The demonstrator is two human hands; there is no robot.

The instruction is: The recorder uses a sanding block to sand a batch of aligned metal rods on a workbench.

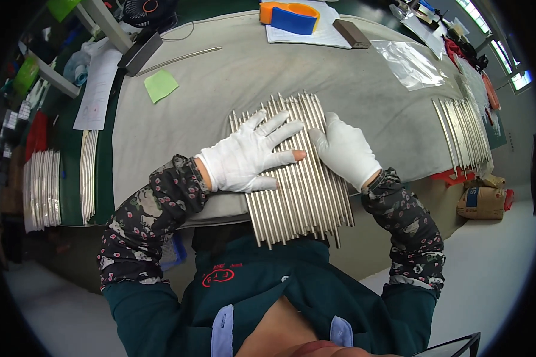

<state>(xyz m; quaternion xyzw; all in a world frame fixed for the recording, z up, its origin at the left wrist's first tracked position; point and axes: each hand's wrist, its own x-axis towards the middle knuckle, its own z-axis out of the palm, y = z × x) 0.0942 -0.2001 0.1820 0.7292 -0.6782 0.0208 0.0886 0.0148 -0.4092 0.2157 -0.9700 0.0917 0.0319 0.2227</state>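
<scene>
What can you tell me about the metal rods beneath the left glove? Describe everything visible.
The thin, straight rods look silvery and metallic, some with narrower upper tips. They lie side by side, roughly parallel, their ends uneven, on a grey cloth, lower ends projecting past its near edge. The left hand spreads flat across them; the right hand touches their right side.

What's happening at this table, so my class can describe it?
A person in white gloves has both hands on a broad row of thin metal rods lying on a grey cloth. The left hand spreads over the rods; the right hand is at their right edge. The near ends jut past the cloth's edge. Another rod group lies farther right.
</scene>
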